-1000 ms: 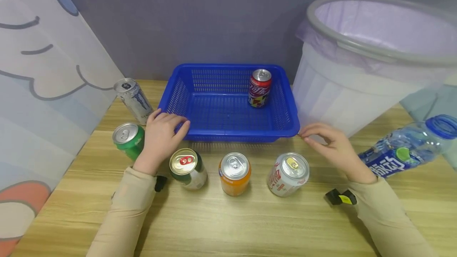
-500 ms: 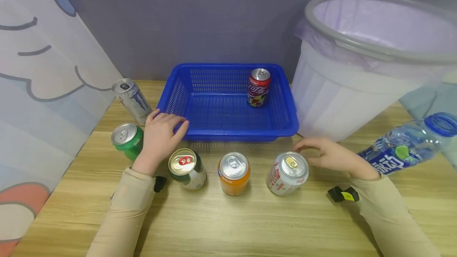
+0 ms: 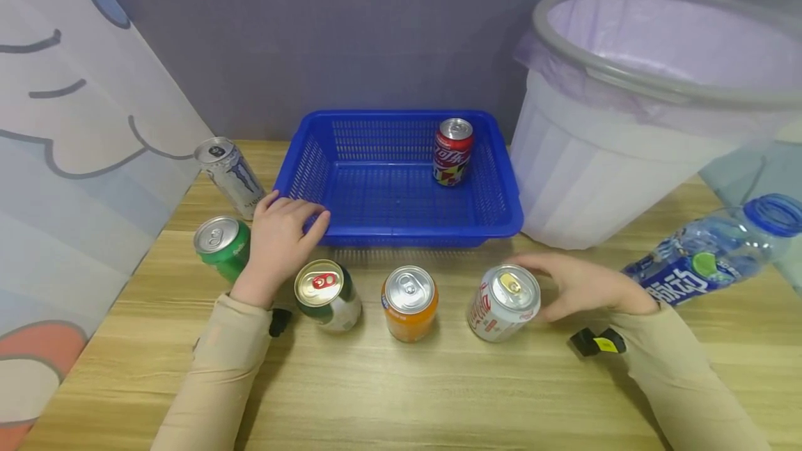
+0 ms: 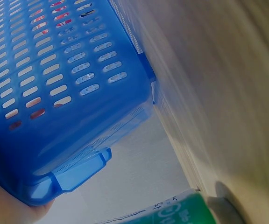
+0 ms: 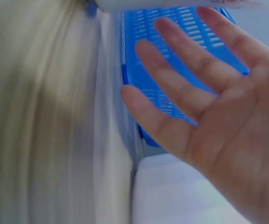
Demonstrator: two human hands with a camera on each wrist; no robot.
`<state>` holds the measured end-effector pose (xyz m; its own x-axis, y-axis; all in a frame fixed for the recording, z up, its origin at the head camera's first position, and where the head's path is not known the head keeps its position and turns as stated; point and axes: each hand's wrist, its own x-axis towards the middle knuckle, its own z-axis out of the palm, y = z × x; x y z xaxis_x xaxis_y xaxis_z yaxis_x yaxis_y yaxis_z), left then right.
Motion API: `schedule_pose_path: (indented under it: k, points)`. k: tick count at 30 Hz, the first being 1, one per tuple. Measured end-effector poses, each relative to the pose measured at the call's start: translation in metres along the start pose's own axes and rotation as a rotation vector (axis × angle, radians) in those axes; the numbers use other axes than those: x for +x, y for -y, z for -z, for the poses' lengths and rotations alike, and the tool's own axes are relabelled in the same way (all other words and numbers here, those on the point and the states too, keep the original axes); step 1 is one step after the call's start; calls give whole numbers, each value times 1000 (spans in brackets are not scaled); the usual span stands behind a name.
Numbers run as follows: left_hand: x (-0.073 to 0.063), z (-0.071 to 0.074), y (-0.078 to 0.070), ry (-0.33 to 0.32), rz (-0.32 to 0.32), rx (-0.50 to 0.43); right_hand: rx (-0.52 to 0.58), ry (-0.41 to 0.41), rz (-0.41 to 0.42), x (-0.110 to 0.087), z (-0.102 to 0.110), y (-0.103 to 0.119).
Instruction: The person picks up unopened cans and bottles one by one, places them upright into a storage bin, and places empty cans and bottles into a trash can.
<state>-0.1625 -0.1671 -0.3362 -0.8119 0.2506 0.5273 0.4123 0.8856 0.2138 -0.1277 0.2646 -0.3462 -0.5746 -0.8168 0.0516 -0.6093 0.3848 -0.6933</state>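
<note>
My left hand (image 3: 280, 239) grips the front left corner of a blue plastic basket (image 3: 388, 234), with fingertips on the left rim and the thumb at the front rim. Inside the basket, toward the right, a red soda can (image 3: 452, 152) stands upright. My right hand (image 3: 579, 287) is beside a white Coca-Cola can (image 3: 501, 308), its fingers reaching behind the can and its thumb close to the can's right side. Spread fingers (image 5: 172, 79) show in the right wrist view, with a gap to the can. An orange can (image 3: 410, 308) and a dark green and white can (image 3: 328, 298) stand in the same row.
At far left are a green Sprite can (image 3: 228, 249) and a tall white Monster can (image 3: 232, 176). A lined white trash bin (image 3: 576, 159) stands right of the basket. A blue-capped plastic bottle (image 3: 695, 259) is beyond my right wrist. A grey wall (image 3: 313, 33) closes off the back.
My right hand has left the basket's front right corner, moved toward me, and opened out around the right side of the white Coca-Cola can. The left hand has stayed on the basket.
</note>
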Motion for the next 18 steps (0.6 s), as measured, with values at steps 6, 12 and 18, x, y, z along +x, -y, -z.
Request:
schedule_pose_path:
  k: [6, 12, 18]
  points:
    - [0, 0, 0, -4, -3, 4, 132, 11, 49, 3, -1, 1]
    - [0, -1, 1, -4, -5, 6, 218, -9, 63, 4, -4, -1]
    - [0, -1, 1, -1, -1, 5, 361, -11, 115, 9, -9, -3]
